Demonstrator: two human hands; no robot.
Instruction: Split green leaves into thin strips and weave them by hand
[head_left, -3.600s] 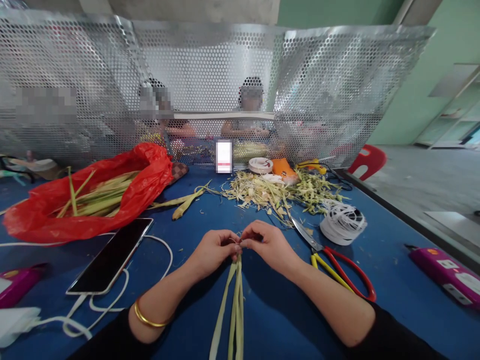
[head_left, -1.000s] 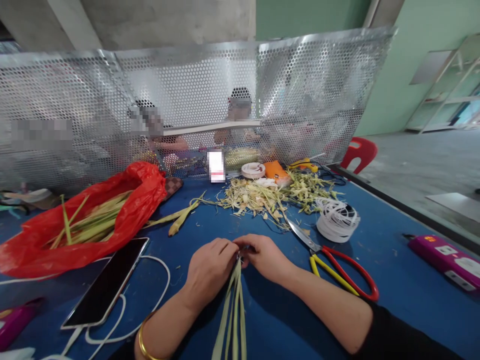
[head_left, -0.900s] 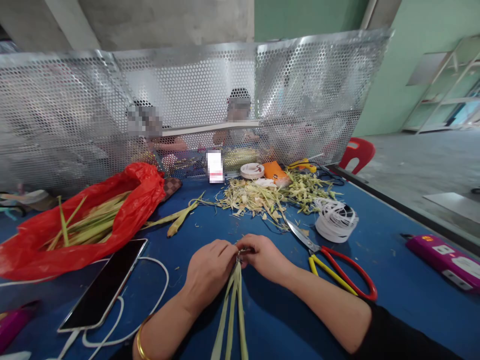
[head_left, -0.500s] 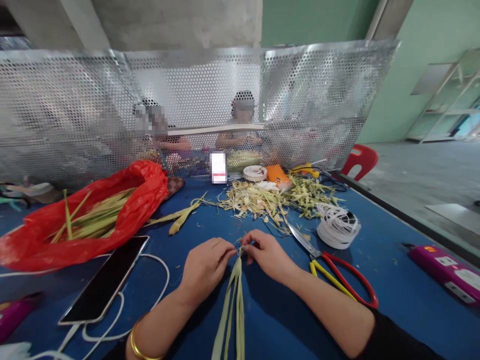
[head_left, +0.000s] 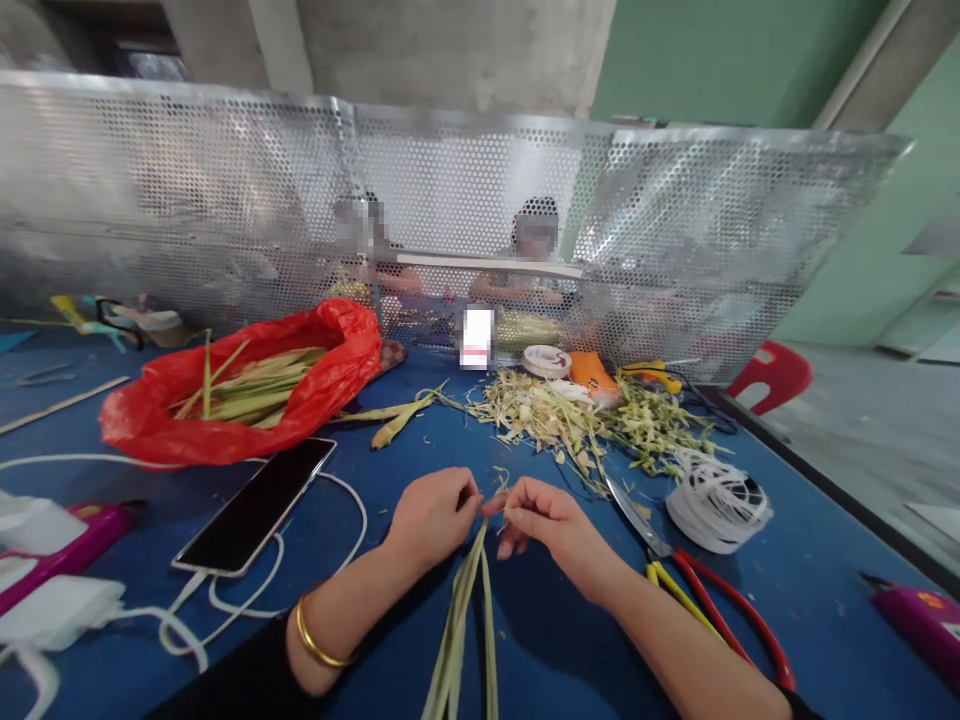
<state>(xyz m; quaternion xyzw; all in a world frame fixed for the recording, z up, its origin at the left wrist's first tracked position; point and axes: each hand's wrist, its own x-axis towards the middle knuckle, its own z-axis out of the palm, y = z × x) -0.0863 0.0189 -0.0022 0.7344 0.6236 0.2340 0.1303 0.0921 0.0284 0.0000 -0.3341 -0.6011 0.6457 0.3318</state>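
Note:
A bundle of long pale-green leaf strips [head_left: 460, 640] hangs toward me, its top end gathered between my two hands. My left hand [head_left: 433, 512] is closed in a pinch at the top of these strips. Just right of it, my right hand [head_left: 551, 525] is also pinched, at the same end, with thin frayed fibres poking up behind. The exact grip of the fingertips is partly hidden. Scissors [head_left: 675, 555] with red and yellow handles lie partly spread to the right of my right forearm.
A red plastic bag [head_left: 142, 420] of leaf strips sits left, above a phone [head_left: 255, 510] with a white cable. Leaf scraps [head_left: 540, 420], white tape coil [head_left: 716, 505] and an orange packet [head_left: 592, 375] lie beyond. Behind a perforated metal screen [head_left: 465, 160] sit two people.
The view has turned left, so the scene shifts right. My right hand's fingers have parted slightly from my left hand and spread a little more; the strips remain between them.

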